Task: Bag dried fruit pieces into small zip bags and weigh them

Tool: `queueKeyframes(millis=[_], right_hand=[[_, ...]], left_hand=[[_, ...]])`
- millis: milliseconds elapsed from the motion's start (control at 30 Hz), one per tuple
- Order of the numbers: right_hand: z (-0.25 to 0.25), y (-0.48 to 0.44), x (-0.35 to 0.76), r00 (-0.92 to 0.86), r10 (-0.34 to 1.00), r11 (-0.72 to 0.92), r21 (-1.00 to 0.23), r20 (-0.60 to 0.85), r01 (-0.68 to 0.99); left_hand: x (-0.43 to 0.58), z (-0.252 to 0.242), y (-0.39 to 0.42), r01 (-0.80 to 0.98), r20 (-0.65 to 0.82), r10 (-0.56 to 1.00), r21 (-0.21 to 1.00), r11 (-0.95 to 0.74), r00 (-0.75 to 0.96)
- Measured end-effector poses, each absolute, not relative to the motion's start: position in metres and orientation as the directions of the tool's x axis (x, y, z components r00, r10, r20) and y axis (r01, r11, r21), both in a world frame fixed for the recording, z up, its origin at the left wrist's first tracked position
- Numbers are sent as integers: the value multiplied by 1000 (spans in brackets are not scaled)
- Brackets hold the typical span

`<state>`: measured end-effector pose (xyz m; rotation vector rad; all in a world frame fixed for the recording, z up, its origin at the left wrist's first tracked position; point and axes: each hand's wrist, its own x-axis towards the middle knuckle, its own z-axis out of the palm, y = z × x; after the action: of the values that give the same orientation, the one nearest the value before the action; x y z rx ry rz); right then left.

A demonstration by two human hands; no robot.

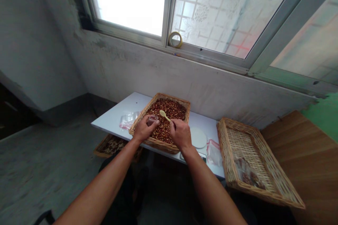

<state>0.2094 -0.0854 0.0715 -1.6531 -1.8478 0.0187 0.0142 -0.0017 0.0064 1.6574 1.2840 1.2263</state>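
Bare forearms [105,179] angled out toward the tabletop [113,123]; left hand [144,129] pinching a small cup [152,120], right hand [181,134] pinching a pale spoon [164,115], both low over a wicker basket [160,97] of reddish-brown pieces [169,109], any spill falling back inside.

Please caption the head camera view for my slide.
Left hand holds a small tub, right hand a pale spoon, over a wicker tray.

No readable text, labels, brands or numbers in view.
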Motion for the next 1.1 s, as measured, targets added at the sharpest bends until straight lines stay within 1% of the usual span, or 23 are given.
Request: queueKeyframes(millis=[67,133,233,400,533,667,767,900,1000,1100], right_hand=[[62,-82,217,63,922,113,-421,383,900],[51,-78,222,127,953,-10,-389,275,921],[35,-73,223,209,965,-140,-359,161,923],[23,-63,206,199,976,-147,-417,84,897],[20,-61,194,156,983,-98,-445,95,890],[18,-65,191,125,989,-71,-475,83,877],[18,-66,193,155,987,-111,-530,40,841],[16,-62,195,178,984,-158,-622,-31,767],[12,-59,198,190,979,-188,-700,-76,689],[10,-59,204,213,972,-213,-734,-95,645]], left_hand=[[11,10,1,116,211,975,969,-218,72],[7,14,4,-31,149,985,989,-146,82],[2,14,7,-122,133,987,985,-121,94],[1,10,6,-233,140,986,966,-116,92],[1,8,7,-224,134,989,968,-117,62],[1,5,8,-158,184,983,971,-181,4],[3,5,7,-73,233,972,969,-235,-31],[4,11,3,1,269,963,963,-269,-12],[5,13,3,-3,257,966,966,-257,7],[6,7,5,-4,236,972,972,-236,0]])
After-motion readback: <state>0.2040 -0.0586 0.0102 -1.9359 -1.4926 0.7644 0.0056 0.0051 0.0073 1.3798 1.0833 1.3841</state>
